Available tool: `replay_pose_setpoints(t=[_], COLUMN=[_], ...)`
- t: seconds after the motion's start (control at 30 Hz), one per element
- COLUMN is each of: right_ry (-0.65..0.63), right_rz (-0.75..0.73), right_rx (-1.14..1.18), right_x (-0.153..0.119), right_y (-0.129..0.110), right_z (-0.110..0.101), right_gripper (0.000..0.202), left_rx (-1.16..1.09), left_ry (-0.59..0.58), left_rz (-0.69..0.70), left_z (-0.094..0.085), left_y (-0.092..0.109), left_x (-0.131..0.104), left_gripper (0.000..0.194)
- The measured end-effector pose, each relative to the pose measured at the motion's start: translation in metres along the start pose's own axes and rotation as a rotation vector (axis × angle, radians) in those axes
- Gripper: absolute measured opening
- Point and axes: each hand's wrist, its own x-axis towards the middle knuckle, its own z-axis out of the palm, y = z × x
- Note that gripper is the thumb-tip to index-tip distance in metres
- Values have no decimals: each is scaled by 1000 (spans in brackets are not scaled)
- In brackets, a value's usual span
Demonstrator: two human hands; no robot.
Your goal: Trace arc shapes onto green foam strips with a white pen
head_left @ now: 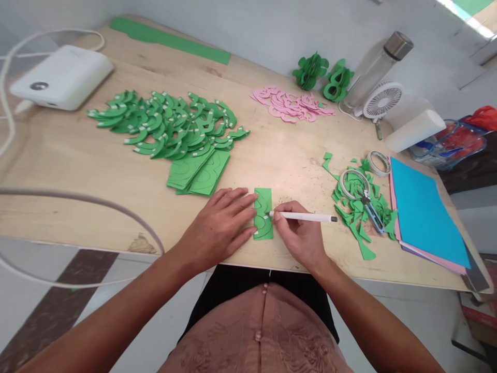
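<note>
A small green paper rectangle (263,232) lies near the table's front edge, with a curved outline like a 3 on it. Flat on the table, my left hand (223,225) rests its spread fingertips on the paper's left edge. My right hand (301,233) grips a white pen (306,216), its tip at the paper's right side. Just behind my left hand sits a stack of green paper rectangles (207,173) with drawn outlines. Beyond that stack is a heap of cut green paper shapes (174,124), many bearing small white tape pieces.
Green scraps (351,199) surround scissors (373,215) and a tape roll (379,163) at right, beside blue paper sheets (427,212). Pink cutouts (289,103), a bottle (373,72) and a small fan (383,99) stand farther back. A white device (64,75) with a cable is at left.
</note>
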Motion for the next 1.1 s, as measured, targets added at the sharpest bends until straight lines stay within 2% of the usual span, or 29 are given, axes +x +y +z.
replay_pose_setpoints(t=[1.1], right_ry=[67], right_rz=[-32], right_rx=[-130], right_x=[-19], right_y=[2], right_z=[-4], right_gripper=[10], left_rx=[13], left_ry=[-9], left_rz=[-2], left_z=[0], left_y=[1], left_x=[0], left_gripper=[19])
